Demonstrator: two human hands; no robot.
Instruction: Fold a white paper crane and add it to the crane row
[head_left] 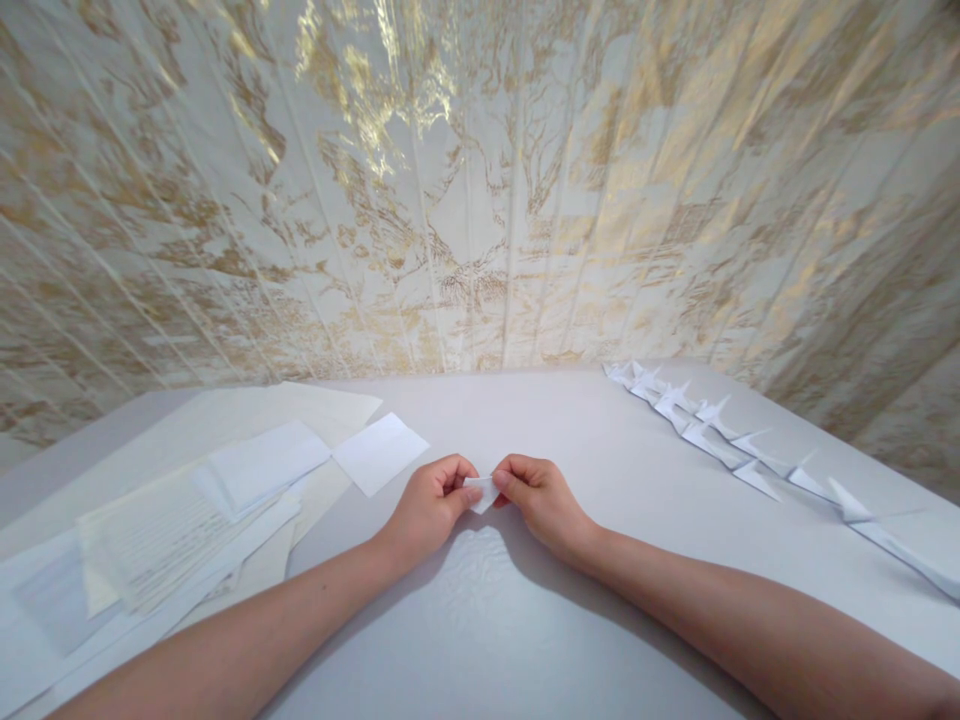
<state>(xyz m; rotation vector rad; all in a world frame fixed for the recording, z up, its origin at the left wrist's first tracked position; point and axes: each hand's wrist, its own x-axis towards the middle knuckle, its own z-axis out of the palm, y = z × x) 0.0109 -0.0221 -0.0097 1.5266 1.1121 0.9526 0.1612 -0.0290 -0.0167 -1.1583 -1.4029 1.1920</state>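
Between my two hands, above the middle of the white table (480, 620), is a small folded piece of white paper (483, 494). My left hand (435, 500) pinches its left side with thumb and fingers. At the right side, my right hand (536, 495) grips the paper between thumb and forefinger. Part of the paper is hidden behind the fingers, so its full folded shape does not show. Nearest to my left hand lies a flat white paper square (381, 453).
Loose sheets and a stack of papers (172, 540), some with printed lines, spread over the table's left side. Along the right edge stand rows of folded white paper cranes (701, 430). A gold-patterned curtain (465, 200) hangs behind the table.
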